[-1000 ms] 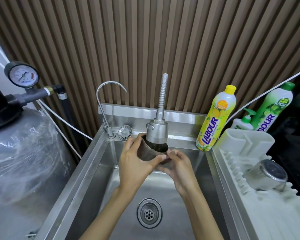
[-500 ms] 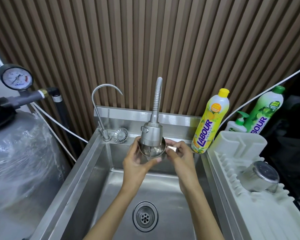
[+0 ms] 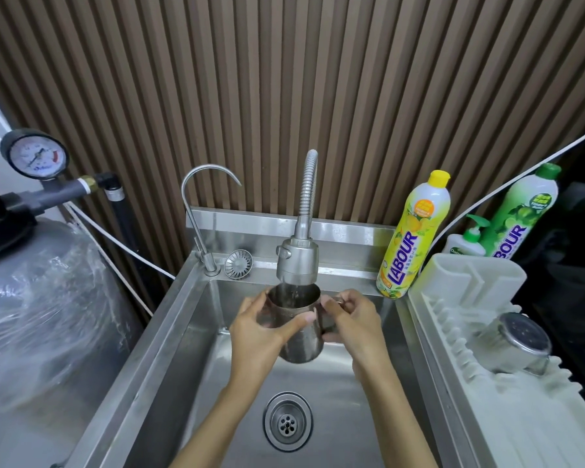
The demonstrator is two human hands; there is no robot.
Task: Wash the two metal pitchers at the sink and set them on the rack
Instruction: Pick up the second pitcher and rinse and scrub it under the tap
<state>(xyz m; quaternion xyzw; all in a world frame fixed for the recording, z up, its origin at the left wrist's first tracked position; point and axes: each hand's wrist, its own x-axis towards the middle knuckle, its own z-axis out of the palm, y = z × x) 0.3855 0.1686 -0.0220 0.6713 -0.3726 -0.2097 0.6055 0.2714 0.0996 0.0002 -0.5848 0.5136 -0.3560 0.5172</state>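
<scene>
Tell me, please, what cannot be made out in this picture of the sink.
All in the head view:
Held pitcher: its handle is covered by the right hand.
Its inside: dark and partly under the tap head, so no water level can be seen.
Second pitcher on the rack: its base end faces the camera, so its inside is hidden.
Pressure gauge: the reading is too small.

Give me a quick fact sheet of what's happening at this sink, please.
Activity: held pitcher upright under the spray faucet, over the sink
Grip: left hand around its body, right hand at its handle side
Already done: second pitcher tilted, base up, on the rack
Nearby: yellow soap bottle on the sink's rim
</scene>
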